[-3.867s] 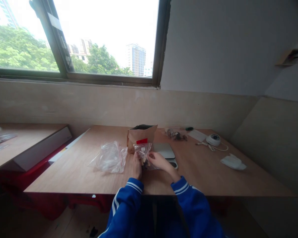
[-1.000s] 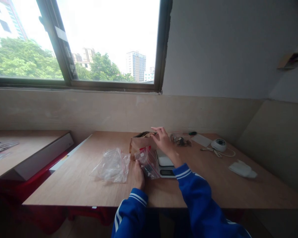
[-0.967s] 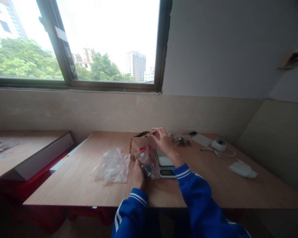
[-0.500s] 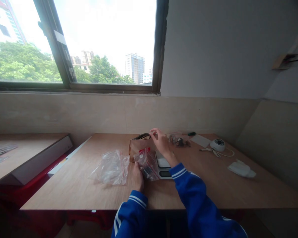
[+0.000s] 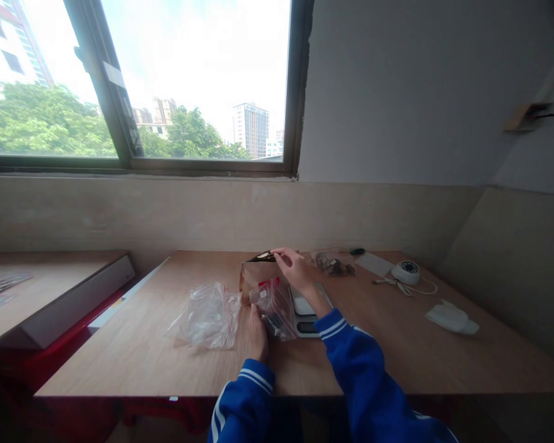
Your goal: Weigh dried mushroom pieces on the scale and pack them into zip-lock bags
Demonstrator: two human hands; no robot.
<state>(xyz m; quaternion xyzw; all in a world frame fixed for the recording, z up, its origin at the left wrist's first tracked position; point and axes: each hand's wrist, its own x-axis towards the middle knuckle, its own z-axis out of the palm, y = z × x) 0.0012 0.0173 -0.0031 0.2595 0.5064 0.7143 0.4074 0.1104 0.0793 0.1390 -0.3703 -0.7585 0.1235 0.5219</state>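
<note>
Paper pouch [image 5: 259,272] stands open on the desk [image 5: 129,357] behind the zip bag [image 5: 279,320] my left hand [image 5: 257,335] holds; my right hand [image 5: 294,269] has just shifted inward over the pouch's mouth, so work seems centred there; whether it pinches anything, I cannot tell.

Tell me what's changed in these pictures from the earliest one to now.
The right hand has let go of the small clear zip bag and moved up and away from the person to the open top of the brown paper bag; whether it grips anything there isn't clear. The left hand still holds the zip bag. The loose clear bags and white dome camera stayed put.
</note>
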